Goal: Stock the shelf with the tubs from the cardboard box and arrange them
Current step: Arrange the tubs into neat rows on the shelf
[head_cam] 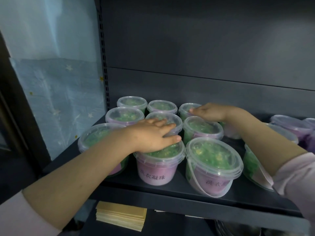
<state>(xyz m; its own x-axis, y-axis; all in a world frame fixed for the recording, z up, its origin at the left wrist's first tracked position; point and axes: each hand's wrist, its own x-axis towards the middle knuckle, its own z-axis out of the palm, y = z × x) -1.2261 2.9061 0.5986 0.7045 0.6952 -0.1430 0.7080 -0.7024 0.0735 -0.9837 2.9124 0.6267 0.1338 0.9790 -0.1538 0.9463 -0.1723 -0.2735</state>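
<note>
Several clear tubs with green contents and pink labels stand in rows on the dark shelf (170, 191). My left hand (153, 135) lies flat with straight fingers on the lids of the front middle tub (158, 166) and the tub behind it (172, 119). My right hand (209, 111) rests flat on the lid of the back right tub (185, 108). A front right tub (214, 167) stands free with its handle hanging down. The cardboard box is out of view.
More tubs with purple contents (289, 125) stand at the shelf's right. Another green tub (255, 169) sits partly behind my right forearm. A stack of yellow sheets (121, 215) lies on the shelf below. The shelf's back panel (204, 48) and a blue starred sheet (56, 99) bound the space.
</note>
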